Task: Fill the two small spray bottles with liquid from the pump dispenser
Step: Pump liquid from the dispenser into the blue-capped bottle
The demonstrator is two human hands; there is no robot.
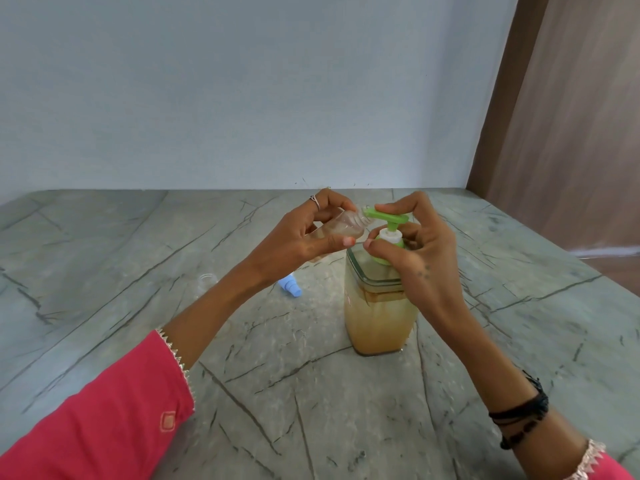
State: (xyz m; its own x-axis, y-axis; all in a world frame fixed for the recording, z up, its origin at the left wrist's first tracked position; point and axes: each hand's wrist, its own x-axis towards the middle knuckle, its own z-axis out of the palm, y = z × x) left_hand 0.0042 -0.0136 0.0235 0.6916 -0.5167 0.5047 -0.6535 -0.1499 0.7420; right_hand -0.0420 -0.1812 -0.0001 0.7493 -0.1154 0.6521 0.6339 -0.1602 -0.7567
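Note:
A clear square pump dispenser [379,317] holds amber liquid and stands mid-table, topped by a green pump head [490,218]. My left hand [304,233] grips a small clear spray bottle [341,225], uncapped and tilted on its side, with its open neck at the green spout tip. Some pale liquid lies inside it. My right hand [419,244] rests on the pump, fingers curled over the head and thumb by the white collar. A blue spray cap [290,286] lies on the table beyond my left wrist. A second clear item [207,279] sits left of it, too faint to identify.
The grey marble-patterned table [138,271] runs back to a pale wall. A brown wooden panel [568,133] stands at the right, beside the table's right edge.

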